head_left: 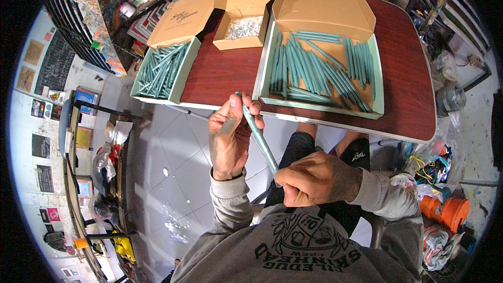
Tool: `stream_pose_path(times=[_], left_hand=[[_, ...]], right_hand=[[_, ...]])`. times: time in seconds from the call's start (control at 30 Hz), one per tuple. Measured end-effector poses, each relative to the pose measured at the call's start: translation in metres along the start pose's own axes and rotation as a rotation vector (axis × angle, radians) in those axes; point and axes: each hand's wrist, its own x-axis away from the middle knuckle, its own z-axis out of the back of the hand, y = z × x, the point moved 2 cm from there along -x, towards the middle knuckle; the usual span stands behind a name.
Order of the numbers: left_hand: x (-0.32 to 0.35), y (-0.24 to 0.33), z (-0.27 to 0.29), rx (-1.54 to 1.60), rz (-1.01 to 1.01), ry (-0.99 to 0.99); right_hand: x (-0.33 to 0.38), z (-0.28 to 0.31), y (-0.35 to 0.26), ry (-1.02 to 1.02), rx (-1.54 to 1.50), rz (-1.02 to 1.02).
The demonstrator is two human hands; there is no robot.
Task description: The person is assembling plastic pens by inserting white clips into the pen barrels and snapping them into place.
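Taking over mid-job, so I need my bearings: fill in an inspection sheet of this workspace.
Surface: dark red table.
Job's things: pen-like teal stick, held; teal sticks jumbled in the left box, mostly grouped in the large right box; small pale pieces in the small middle box.
Clutter: orange object right, beyond the table.
Hands: left hand pinches the stick's upper end; right hand grips its lower end.
Cables: yellow cord right, kind unclear.
Surroundings: tiled floor.

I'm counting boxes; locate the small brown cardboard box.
In the head view, the small brown cardboard box sits above and left of centre on the dark-red table, between the larger pale-green left box and larger pale-green right box.
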Motion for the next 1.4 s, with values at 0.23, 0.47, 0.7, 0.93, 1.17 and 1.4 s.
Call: stream_pose_path(times=[0.23, 0.47, 0.7, 0.93, 1.17, 1.4], left_hand=[[-0.011, 0.002, 0.010, -0.071, -0.045, 0.012], [-0.014, 0.013, 0.008, -0.115, -0.027, 0.090], [-0.025, 0.010, 0.015, -0.096, -0.055, 0.029], [-0.026, 0.010, 0.016, -0.074, -0.044, 0.013], [-0.025, 0.010, 0.008, -0.088, -0.028, 0.008], [-0.025, 0.018, 0.029, -0.130, -0.028, 0.146]], right_hand=[[0.004, -0.011, -0.001, 0.057, -0.021, -0.020], [0.006, -0.013, -0.003, 0.021, -0.046, -0.042], [0.009, -0.014, -0.005, 0.013, -0.070, -0.060], [0.005, -0.010, -0.009, 0.039, -0.114, -0.037], [0.009, -0.006, -0.009, 0.000, -0.205, -0.120], [0.010, -0.016, -0.019, -0.127, -0.319, -0.200]])
